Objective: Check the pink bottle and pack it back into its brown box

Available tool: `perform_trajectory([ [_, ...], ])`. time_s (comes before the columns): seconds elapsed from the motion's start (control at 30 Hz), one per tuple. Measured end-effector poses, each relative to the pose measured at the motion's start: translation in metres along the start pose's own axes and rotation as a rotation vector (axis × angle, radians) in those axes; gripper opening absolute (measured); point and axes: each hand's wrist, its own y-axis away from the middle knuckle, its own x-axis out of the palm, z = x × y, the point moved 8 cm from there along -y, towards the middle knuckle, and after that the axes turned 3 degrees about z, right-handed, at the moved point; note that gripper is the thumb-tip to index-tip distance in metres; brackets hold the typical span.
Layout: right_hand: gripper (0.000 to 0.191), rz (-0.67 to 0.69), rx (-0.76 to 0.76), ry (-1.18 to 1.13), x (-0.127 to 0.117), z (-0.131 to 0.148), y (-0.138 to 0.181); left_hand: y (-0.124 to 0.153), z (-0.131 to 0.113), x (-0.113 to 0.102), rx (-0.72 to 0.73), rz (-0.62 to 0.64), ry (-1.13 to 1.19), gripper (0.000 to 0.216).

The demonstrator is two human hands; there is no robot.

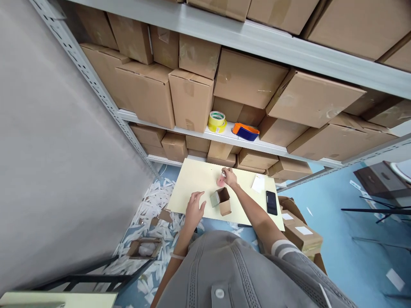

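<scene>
A small open cardboard box (224,201) stands on a pale yellow board (192,188), with a grey square piece (215,199) leaning against its left side. My left hand (195,209) is just left of the box, fingers apart, holding nothing. My right hand (229,177) is beyond the box, its fingertips pinched on a small silver object (224,173). A pink patch (220,182) shows beneath that hand, but I cannot tell what it is. The inside of the box is mostly in shadow.
A black phone (271,202) and a white paper slip (258,184) lie on the board's right side. Steel shelves of cardboard boxes (192,99) rise ahead, holding yellow tape (216,122) and an orange-blue tape dispenser (245,131). White packing strips (150,214) cover the floor at left.
</scene>
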Motion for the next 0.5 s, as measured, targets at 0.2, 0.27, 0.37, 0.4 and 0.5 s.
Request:
perform_trajectory([
  [0.2,0.056,-0.199,-0.073,-0.207,-0.045,-0.004,0.026,-0.021,-0.028,0.037,0.083,0.132,-0.027,0.033],
  [0.27,0.057,-0.322,-0.170,-0.334,-0.077,-0.007,0.050,-0.029,-0.029,0.050,0.044,0.169,-0.055,0.038],
  [0.37,0.056,-0.423,-0.308,-0.450,-0.118,-0.010,0.099,-0.038,-0.027,0.067,-0.030,0.220,-0.112,0.048],
  [0.4,0.056,-0.441,-0.331,-0.474,-0.127,-0.012,0.115,-0.040,-0.026,0.072,-0.048,0.236,-0.125,0.049],
  [0.5,0.057,-0.431,-0.342,-0.535,-0.136,-0.015,0.154,-0.043,-0.020,0.083,-0.079,0.282,-0.131,0.046],
])
